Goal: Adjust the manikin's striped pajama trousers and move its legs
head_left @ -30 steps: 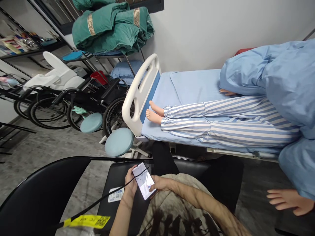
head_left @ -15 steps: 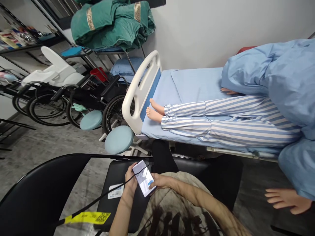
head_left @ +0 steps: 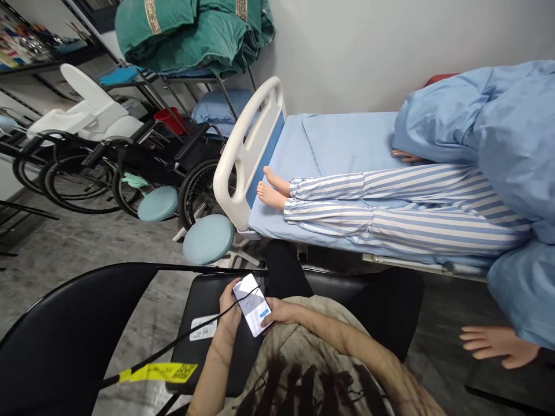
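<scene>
A smartphone point(head_left: 250, 301) with a lit screen lies tilted between my two hands above my lap. My left hand point(head_left: 229, 307) is closed around its left edge. At its lower right, my right hand point(head_left: 280, 311) grips the other edge, the thumb over the screen near a blue button. A black cable point(head_left: 199, 325) with a yellow tag point(head_left: 158, 372) runs across the view and crosses in front of the phone. Under my left wrist, a white label point(head_left: 203, 328) is stuck to the black chair seat point(head_left: 243, 358).
Ahead stands a bed point(head_left: 347, 133) with a white footboard point(head_left: 247, 150). On it lies a mannequin in striped trousers point(head_left: 399, 214) and a blue top point(head_left: 511, 127), one hand point(head_left: 498, 345) hanging over the side. Round stools point(head_left: 208, 238) and wheelchairs point(head_left: 147, 167) stand left.
The view has shifted slightly, so the bed and stools sit a little higher in the picture. Both hands still hold the phone, and the right thumb stays by the screen's lower edge.
</scene>
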Available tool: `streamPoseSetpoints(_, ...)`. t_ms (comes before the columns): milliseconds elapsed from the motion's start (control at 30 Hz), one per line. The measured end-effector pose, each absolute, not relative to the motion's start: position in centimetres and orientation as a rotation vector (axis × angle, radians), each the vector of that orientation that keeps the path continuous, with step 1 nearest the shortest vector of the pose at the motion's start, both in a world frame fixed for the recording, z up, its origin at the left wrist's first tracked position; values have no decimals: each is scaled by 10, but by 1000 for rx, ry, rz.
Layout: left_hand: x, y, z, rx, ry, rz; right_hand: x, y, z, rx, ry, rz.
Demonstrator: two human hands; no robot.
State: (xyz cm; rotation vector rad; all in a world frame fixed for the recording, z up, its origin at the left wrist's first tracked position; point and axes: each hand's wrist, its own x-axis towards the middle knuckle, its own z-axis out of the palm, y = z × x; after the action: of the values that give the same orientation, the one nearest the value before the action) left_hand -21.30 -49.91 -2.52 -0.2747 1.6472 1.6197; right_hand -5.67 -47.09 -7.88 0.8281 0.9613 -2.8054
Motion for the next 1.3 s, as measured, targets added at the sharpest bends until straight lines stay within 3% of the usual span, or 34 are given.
streamPoseSetpoints(500,-211,-497,-24,-264,1673,1620,-64,-479,-112,805,928,-2913)
streamPoseSetpoints(1300,-211,-499,-36,-117,1745,1667,-63,-475,-94,799,933,-2949)
